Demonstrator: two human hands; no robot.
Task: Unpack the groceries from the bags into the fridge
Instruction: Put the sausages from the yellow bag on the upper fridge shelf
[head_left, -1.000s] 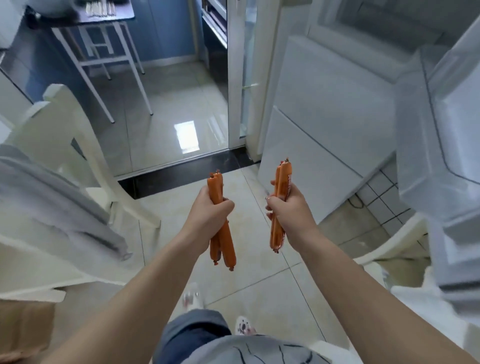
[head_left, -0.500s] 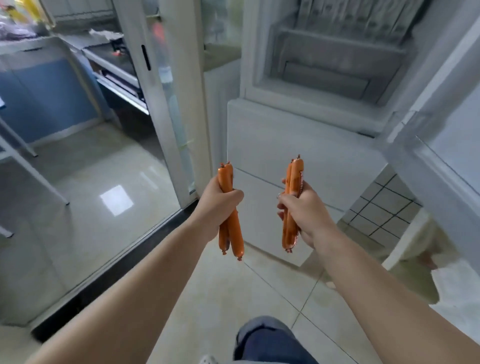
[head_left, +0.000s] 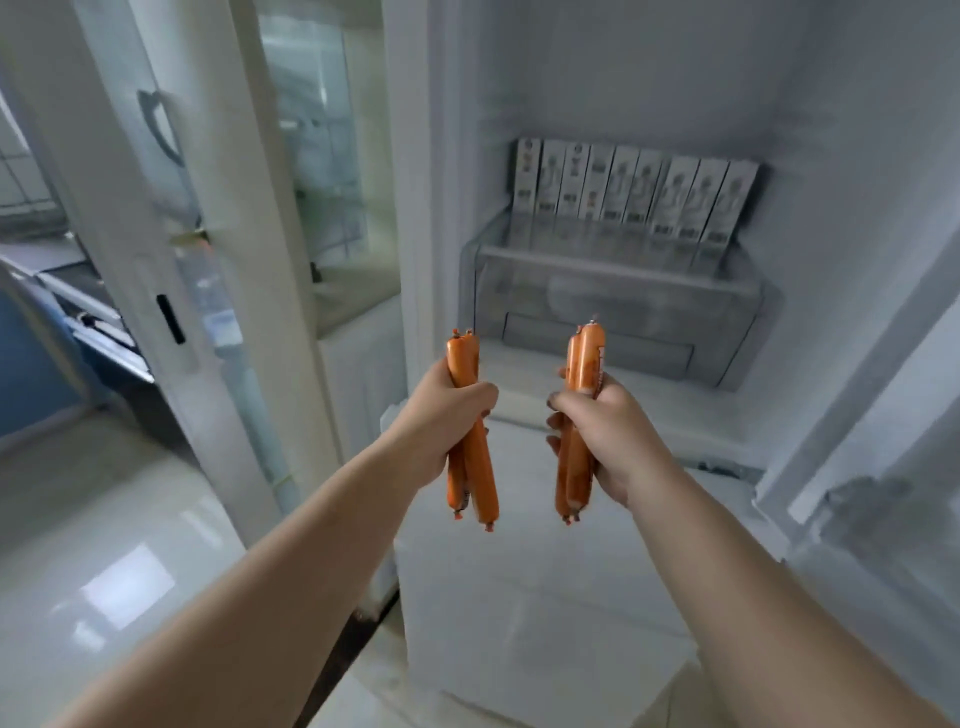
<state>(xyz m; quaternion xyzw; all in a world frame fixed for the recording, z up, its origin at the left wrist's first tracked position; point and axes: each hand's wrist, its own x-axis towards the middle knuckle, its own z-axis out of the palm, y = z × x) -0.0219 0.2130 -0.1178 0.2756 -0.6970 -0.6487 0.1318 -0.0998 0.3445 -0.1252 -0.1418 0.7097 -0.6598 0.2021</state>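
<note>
Open fridge (head_left: 857, 218) ahead, cartons (head_left: 634, 197) lined behind clear drawer (head_left: 613, 296). Left hand (head_left: 441, 415) and right hand (head_left: 608, 421) each fist-grip upright sausages (head_left: 470, 452), held short of the shelf (head_left: 675, 410), likely for stowing.

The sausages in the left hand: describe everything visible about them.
The sausages in the left hand are a bunch of orange sticks in glossy casings with crimped tips. At least two show. They stand nearly upright in front of the open fridge, touching nothing but the left hand, whose fingers curl round their middle, leaving both ends sticking out.
</note>
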